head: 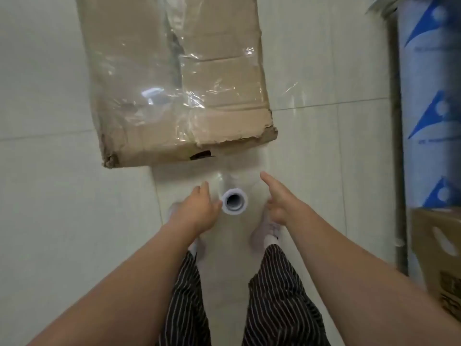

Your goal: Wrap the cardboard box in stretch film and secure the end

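- The tiled floor (50, 196) is carrying everything; the person is standing on it and looking straight down.
- The cardboard box (219, 71) is lying on the floor ahead of the feet, its near edge torn and crumpled.
- Stretch film (149, 96) is already clinging to the box's top face in shiny wrinkles, and a hazy sheet is running from the near edge back toward the hands. The wrapping step is judged to be under way, with the end not yet secured.
- The left hand (197, 211) is reaching with fingers straight and relaxed, its thumb side touching the roll and clasping nothing.
- The right hand (282, 203) is pointing its forefinger forward just beside the roll with the other fingers bent; whether it is pinching film cannot be told.
- The film roll (234, 202) is standing on end between the two hands, its hollow core facing up.
- Next, both hands are probably needing a firm hold on the roll, keeping the film taut while carrying it round the box.
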